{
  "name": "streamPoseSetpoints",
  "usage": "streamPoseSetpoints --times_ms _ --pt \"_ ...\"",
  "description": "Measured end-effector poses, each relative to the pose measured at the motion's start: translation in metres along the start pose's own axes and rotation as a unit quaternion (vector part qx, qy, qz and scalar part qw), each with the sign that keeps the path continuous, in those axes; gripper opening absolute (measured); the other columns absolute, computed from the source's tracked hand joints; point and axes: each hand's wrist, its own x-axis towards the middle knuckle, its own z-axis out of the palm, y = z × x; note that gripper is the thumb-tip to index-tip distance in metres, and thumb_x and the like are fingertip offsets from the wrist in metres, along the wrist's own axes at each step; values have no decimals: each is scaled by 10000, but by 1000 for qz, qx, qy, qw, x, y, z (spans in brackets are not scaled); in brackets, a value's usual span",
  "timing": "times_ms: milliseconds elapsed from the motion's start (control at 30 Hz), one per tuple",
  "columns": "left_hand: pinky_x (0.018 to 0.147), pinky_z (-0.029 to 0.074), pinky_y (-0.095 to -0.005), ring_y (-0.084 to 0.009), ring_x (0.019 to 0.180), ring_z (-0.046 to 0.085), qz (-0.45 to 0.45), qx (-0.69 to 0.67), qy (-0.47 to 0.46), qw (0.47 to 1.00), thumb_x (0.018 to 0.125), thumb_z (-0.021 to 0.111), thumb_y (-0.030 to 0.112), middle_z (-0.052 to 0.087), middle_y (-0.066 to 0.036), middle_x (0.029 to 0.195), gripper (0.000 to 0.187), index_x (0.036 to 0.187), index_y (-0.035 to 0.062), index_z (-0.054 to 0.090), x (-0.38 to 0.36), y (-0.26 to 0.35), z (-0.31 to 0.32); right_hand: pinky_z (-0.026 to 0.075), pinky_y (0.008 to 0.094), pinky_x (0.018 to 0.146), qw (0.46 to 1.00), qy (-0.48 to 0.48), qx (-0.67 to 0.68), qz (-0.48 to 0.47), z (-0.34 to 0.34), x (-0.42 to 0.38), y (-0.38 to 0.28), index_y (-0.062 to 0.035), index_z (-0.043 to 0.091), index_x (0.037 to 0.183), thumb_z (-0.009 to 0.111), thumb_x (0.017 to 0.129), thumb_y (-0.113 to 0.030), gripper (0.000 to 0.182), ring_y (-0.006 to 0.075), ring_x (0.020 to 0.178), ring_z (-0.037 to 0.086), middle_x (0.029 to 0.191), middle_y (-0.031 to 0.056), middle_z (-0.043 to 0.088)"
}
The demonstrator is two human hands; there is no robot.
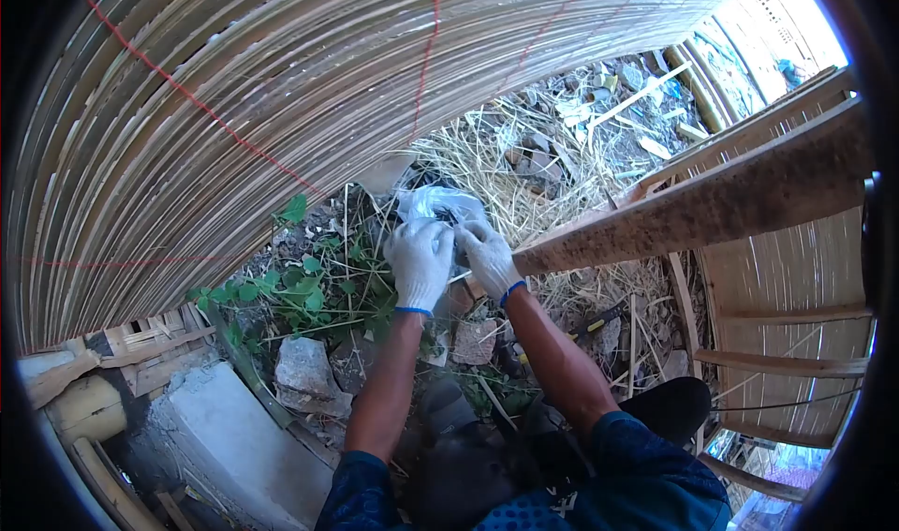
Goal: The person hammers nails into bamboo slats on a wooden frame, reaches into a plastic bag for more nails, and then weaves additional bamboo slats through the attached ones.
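Both of my hands wear white knit gloves with blue cuffs. They are close together at a clear, whitish plastic bag [438, 200] that lies crumpled over the rubble. My left hand [419, 258] has its fingers bent and pinched on the near edge of the bag. Close beside it, my right hand [484, 253] also pinches the bag with thumb and fingers. Something dark shows in the bag's opening, partly hidden by the plastic and my fingers. Below my hands lie broken bricks [475, 341].
A slatted bamboo screen [253, 91] tied with red cord curves across the upper left. A wooden beam [693, 199] slants in from the right. Dry straw [524, 170], green leafy plants [304, 292] and stones [304, 372] cover the ground. A pale concrete block [243, 437] stands lower left.
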Motion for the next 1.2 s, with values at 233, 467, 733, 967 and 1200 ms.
streamPoseSetpoints --times_ms 233,467,733,967,1200 --pt "845 519 -441 -350 915 678 -51 -104 93 989 959 697 248 723 -162 945 242 944 12 748 -9 -21 13 556 395 779 965 55 -214 -138 5 4 9 -51 753 1021 688 961 -250 217 254 832 706 921 122 731" --pt "878 499 -493 -359 965 668 25 -31 163 986 964 679 187 721 -137 1012 165 1005 37 736 -20 -13 -6 579 487 818 857 171 -434 -217 11 49 18 -80 763 933 705 881 -245 182 386 898 716 949 196 724" --pt "916 505 -464 -353 1001 672 -4 -75 145 987 991 659 185 714 -146 1047 190 1062 20 722 -34 5 -5 584 516 739 803 108 -533 -244 -2 75 22 -50 733 858 639 889 -239 213 388 822 719 945 207 716" --pt "832 526 -349 -207 918 686 -140 -241 41 959 1016 657 190 747 -116 1020 257 1149 -18 726 -29 13 -20 577 432 729 876 103 -407 -238 -2 21 -9 -36 707 932 662 923 -210 180 303 802 720 908 156 713" --pt "794 522 -268 -90 869 637 -196 -364 -147 899 1012 675 201 747 -40 993 289 1162 -34 752 -53 3 -4 546 370 807 953 34 -286 -98 -15 -79 -22 16 710 1012 646 950 -304 333 208 868 709 900 169 724"
